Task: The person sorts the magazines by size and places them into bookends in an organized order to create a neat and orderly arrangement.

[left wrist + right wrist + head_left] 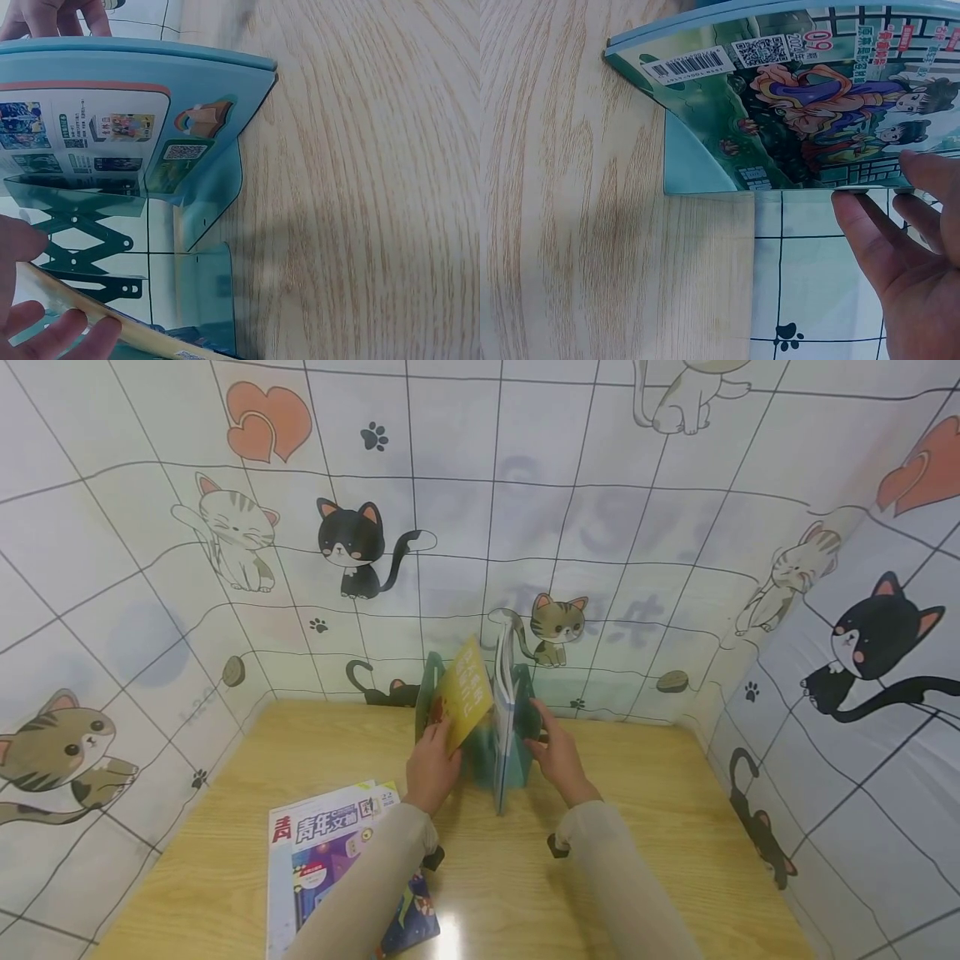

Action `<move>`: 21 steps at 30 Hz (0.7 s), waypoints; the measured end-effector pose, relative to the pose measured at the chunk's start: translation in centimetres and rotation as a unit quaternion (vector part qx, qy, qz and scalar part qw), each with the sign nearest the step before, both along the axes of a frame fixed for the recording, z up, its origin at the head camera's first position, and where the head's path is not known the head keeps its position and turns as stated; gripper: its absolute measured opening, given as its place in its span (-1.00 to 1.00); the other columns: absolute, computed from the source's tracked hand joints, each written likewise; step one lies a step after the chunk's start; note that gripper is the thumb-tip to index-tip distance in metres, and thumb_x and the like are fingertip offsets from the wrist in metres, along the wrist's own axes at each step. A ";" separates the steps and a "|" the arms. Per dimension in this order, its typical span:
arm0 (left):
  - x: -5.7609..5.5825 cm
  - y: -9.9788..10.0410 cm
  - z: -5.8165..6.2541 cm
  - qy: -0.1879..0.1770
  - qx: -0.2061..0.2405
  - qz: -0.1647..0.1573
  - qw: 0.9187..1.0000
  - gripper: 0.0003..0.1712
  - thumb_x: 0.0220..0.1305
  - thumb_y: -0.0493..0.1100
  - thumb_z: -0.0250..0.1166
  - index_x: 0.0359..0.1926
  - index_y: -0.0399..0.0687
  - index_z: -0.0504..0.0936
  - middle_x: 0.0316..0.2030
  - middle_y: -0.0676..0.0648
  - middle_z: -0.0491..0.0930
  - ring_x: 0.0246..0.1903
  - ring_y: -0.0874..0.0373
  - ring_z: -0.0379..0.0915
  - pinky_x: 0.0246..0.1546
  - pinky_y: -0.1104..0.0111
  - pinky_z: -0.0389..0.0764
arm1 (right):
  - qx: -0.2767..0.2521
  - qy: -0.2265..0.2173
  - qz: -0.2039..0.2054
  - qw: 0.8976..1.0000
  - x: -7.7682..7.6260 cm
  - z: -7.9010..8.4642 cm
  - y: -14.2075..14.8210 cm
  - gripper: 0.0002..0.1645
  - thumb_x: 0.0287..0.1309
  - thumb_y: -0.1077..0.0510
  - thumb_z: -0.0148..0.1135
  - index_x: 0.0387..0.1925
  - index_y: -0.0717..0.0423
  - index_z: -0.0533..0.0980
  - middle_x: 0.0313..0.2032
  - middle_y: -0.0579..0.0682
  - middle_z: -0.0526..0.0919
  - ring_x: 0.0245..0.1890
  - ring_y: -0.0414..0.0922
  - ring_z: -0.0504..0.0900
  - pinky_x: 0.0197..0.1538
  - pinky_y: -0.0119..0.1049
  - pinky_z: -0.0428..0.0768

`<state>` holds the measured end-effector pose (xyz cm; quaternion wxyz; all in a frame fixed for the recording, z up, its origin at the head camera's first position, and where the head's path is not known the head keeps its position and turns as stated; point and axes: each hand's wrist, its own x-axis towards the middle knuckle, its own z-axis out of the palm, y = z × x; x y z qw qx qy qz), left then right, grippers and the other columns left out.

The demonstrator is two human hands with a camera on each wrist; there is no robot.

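Observation:
A teal expandable bookend [431,689] with a scissor-lattice middle [75,240] stands near the back of the table. My left hand [435,768] holds a yellow book [470,689], tilted, at the bookend's left side; thumb and fingers lie on either side of it in the left wrist view. Magazines [504,718] stand upright against the right end plate, one with an illustrated cover [817,112]. At that plate, my right hand [558,760] pinches the bookend's edge, fingers [862,232] on the outer side and thumb toward the cover.
More magazines [330,827] lie flat in a loose pile at the left front of the wooden table [645,827], partly under the left sleeve [375,877]. A cat-print cloth [465,527] hangs behind and at both sides.

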<state>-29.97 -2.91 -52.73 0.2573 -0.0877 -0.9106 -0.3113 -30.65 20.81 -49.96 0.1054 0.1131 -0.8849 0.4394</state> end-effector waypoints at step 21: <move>0.5 -1.5 0.7 -0.018 0.085 0.023 0.996 -0.37 0.17 -0.35 0.18 0.31 -0.10 0.41 0.05 -0.20 0.54 -0.11 -0.10 0.56 -0.16 0.08 0.59 | -0.004 -0.016 -0.007 1.000 0.1 0.1 -0.2 -0.04 0.21 0.38 0.25 0.49 -0.26 0.06 0.35 0.29 0.26 0.03 0.27 0.57 -0.21 -0.15 0.67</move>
